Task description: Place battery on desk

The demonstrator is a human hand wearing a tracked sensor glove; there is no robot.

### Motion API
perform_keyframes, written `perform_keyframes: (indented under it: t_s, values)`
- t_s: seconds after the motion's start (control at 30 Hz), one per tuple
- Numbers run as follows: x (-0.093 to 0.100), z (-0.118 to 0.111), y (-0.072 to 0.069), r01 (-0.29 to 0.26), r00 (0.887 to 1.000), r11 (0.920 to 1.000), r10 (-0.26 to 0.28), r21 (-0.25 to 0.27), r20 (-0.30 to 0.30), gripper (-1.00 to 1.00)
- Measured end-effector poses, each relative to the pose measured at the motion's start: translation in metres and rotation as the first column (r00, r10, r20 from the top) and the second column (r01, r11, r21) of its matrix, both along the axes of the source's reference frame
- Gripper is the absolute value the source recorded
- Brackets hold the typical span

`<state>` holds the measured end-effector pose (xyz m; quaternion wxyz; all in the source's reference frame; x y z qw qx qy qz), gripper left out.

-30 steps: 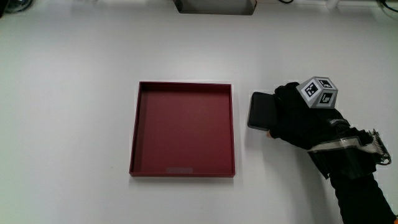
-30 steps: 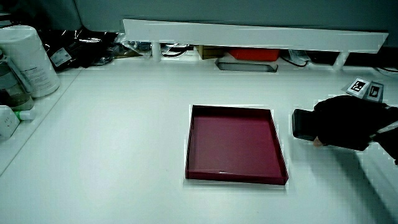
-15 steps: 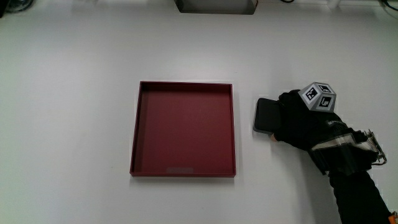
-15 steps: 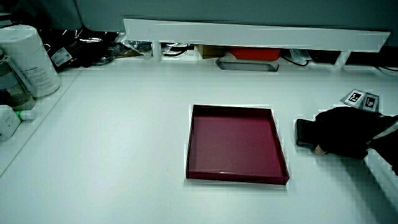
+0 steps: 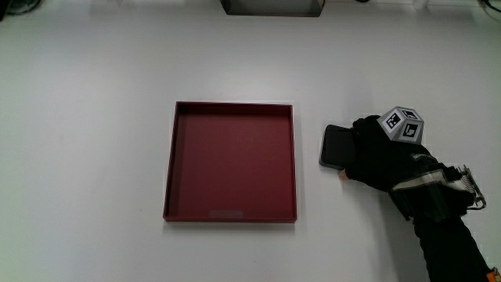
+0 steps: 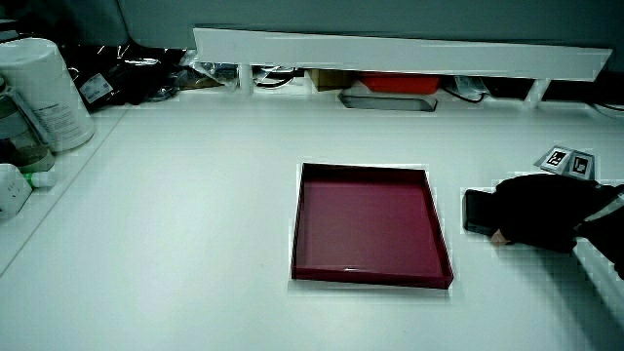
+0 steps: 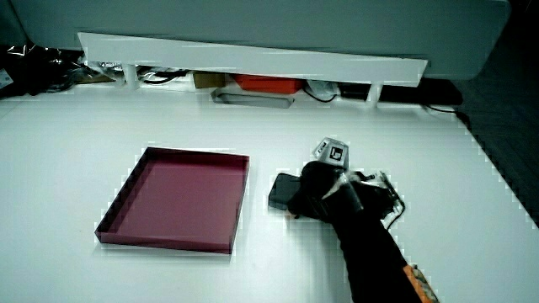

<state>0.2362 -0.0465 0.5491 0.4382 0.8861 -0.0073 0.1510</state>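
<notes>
Black-gloved hand (image 5: 381,159) lay curled over the flat dark rectangular battery (image 5: 335,146), gripping it low against the white desk (image 5: 94,117) just beside the empty shallow red square tray (image 5: 230,162), apparently setting it down.

The white tabletop (image 5: 94,117) carries a shallow red tray (image 5: 231,164) lying flat near its middle. Just beside the tray, a flat dark battery (image 5: 337,146) lies on the tabletop, partly covered by the hand (image 5: 383,153).
</notes>
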Motion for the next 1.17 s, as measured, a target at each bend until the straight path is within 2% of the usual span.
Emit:
perform_keyframes:
  t_s: [0.1,0.2,0.27,0.37,0.5,0.57,0.63,0.67,0.7,0.73,0.77,0.8,0.87,0.93,0.97,1.03,1.07,1.1,1.13,1.17]
  values:
    - [0.0,0.0,0.002,0.011,1.0,0.9998,-0.011,-0.019,-0.011,-0.25]
    - [0.0,-0.009,0.002,0.019,1.0,0.9997,-0.019,-0.013,-0.007,-0.44]
    - [-0.004,-0.025,0.003,0.038,0.999,0.9993,-0.038,-0.002,0.001,-0.56]
    - [-0.016,-0.053,0.008,0.102,0.995,0.9945,-0.102,0.024,-0.003,-0.75]
    - [-0.034,-0.09,0.016,0.184,0.983,0.9809,-0.183,0.063,-0.018,-1.0]
    - [-0.04,-0.107,0.02,0.221,0.975,0.9712,-0.22,0.089,-0.023,-1.0]
    - [-0.041,-0.12,0.023,0.24,0.971,0.9663,-0.239,0.093,-0.02,-1.0]
    - [-0.042,-0.129,0.024,0.245,0.97,0.9617,-0.243,0.123,-0.028,-1.0]
    - [-0.04,-0.13,0.024,0.244,0.967,0.9653,-0.249,0.094,0.055,-1.0]
    - [-0.037,-0.135,0.024,0.256,0.962,0.9572,-0.266,0.135,0.063,-1.0]
    - [-0.036,-0.142,0.025,0.262,0.958,0.9532,-0.276,0.151,0.081,-1.0]
    - [-0.034,-0.151,0.026,0.246,0.964,0.9578,-0.258,0.148,0.065,-1.0]
    - [-0.034,-0.172,0.026,0.267,0.959,0.9434,-0.281,0.197,0.044,-1.0]
    - [-0.033,-0.189,0.029,0.245,0.967,0.9449,-0.253,0.217,0.009,-1.0]
    - [-0.033,-0.194,0.03,0.252,0.967,0.9397,-0.255,0.232,-0.015,-1.0]
    - [-0.036,-0.207,0.031,0.268,0.962,0.9266,-0.273,0.263,-0.018,-1.0]
    - [-0.034,-0.208,0.033,0.259,0.965,0.9251,-0.262,0.278,-0.025,-1.0]
    - [-0.036,-0.214,0.034,0.273,0.96,0.9218,-0.278,0.276,-0.021,-1.0]
    - [-0.038,-0.22,0.035,0.264,0.962,0.9209,-0.272,0.286,-0.012,-1.0]
    - [-0.039,-0.222,0.036,0.27,0.961,0.9122,-0.274,0.308,-0.031,-1.0]
